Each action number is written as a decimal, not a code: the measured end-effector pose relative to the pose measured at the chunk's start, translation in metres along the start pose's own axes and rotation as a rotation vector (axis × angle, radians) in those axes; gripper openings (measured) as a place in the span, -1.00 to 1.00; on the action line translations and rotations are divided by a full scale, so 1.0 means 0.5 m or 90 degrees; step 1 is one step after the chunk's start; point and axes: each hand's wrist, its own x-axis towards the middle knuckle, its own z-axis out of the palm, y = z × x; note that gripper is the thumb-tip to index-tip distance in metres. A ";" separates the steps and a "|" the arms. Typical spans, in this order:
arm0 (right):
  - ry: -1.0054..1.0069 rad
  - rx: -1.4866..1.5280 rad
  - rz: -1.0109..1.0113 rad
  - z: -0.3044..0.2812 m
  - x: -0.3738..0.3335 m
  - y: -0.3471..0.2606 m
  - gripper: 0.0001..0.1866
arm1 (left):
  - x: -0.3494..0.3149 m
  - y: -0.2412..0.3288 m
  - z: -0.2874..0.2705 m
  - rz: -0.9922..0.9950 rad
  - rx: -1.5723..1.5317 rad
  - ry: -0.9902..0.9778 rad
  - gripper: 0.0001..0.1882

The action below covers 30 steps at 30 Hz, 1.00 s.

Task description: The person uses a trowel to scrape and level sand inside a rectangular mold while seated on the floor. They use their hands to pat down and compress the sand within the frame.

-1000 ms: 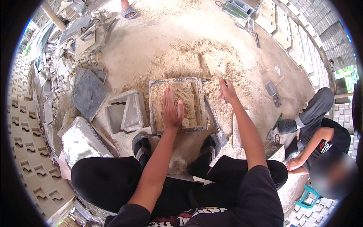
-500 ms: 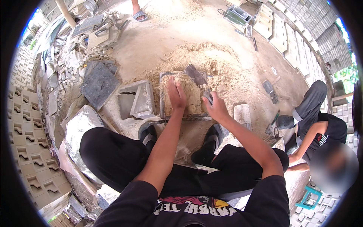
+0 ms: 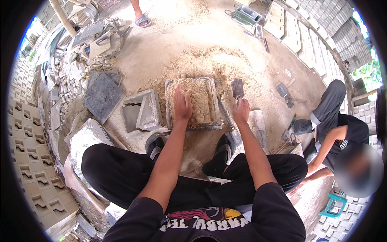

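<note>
Between my feet lies a square metal mould (image 3: 214, 126) filled with loose tan sand mix (image 3: 201, 99). My left hand (image 3: 182, 105) rests on the left part of this fill, its fingers stretched out and holding nothing. Just right of the mould, my right hand (image 3: 241, 111) is closed around the handle of a trowel (image 3: 237, 88). The trowel's flat grey blade points away from me, low over the sandy ground. A dark metal bar (image 3: 225, 113) leans along the mould's right side, close to my right hand.
Left of the mould sits a broken grey hollow block (image 3: 157, 105), with dark square plates (image 3: 103, 94) beyond it. A pale slab (image 3: 258, 125) and a brush-like tool (image 3: 285, 94) lie rightward. A co-worker (image 3: 342, 133) crouches at right; another person's sandalled foot (image 3: 143, 21) stands far off.
My right hand has brought the trowel from over the mould to the ground at its right. My left hand stays on the fill, fingers still extended.
</note>
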 end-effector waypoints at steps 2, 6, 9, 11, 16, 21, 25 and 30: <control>-0.172 0.050 -0.037 -0.018 -0.017 -0.046 -0.59 | -0.004 0.007 -0.001 -0.029 0.035 0.000 -0.43; -0.290 0.038 0.068 -0.005 -0.073 -0.082 -0.64 | 0.001 0.009 0.006 -0.020 0.060 -0.005 -0.41; -0.288 0.046 0.105 0.015 -0.095 -0.039 -0.67 | 0.005 0.019 0.023 -0.013 0.052 -0.022 -0.41; -0.348 0.064 0.174 0.019 -0.081 -0.021 -0.68 | 0.011 0.027 0.030 -0.008 0.031 -0.024 -0.42; -0.131 0.193 0.293 -0.047 0.010 -0.025 -0.48 | 0.014 0.024 0.036 0.009 0.051 -0.036 -0.44; -0.009 0.344 0.344 -0.173 0.168 -0.081 -0.39 | 0.022 0.031 0.031 0.079 0.004 -0.092 -0.50; 0.017 0.691 0.354 -0.294 0.236 -0.215 -0.47 | 0.030 0.037 0.015 0.104 -0.071 -0.138 -0.52; 0.022 0.819 0.295 -0.298 0.231 -0.336 -0.46 | 0.035 0.058 0.019 0.105 -0.006 -0.197 -0.51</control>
